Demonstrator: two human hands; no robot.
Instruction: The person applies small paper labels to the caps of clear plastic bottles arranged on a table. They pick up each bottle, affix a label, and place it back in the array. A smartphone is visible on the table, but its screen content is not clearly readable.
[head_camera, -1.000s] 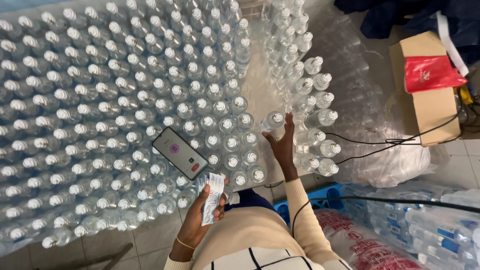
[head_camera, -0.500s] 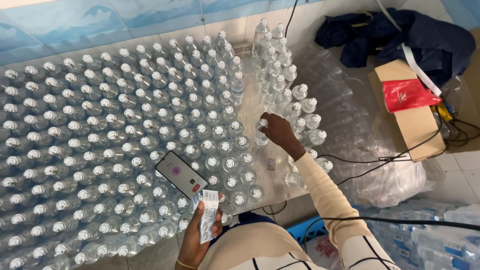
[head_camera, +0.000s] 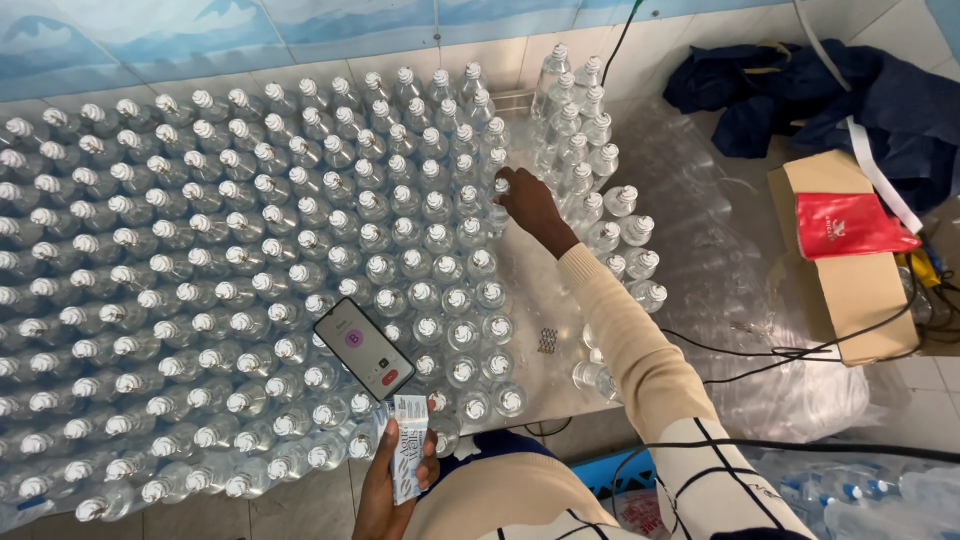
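Observation:
A table is packed with upright clear plastic bottles (head_camera: 250, 250) with white caps. My right hand (head_camera: 528, 208) reaches far across and grips one clear bottle (head_camera: 499, 205) by its neck, at the right edge of the big block. My left hand (head_camera: 392, 478) is near my body at the front edge and holds a small stack of white and blue labels (head_camera: 409, 460). A phone (head_camera: 363, 347) with a lit screen lies on top of the bottle caps just above that hand.
A second, narrower row of bottles (head_camera: 590, 160) stands right of a bare strip of table (head_camera: 545, 300). Crumpled clear plastic wrap (head_camera: 720, 260), a cardboard box (head_camera: 850, 270) with a red pouch, dark cloth (head_camera: 800, 90) and black cables lie to the right.
My right hand took a bottle from the right row and carried it away from me to the far edge of the big block. The left hand stayed put with the labels.

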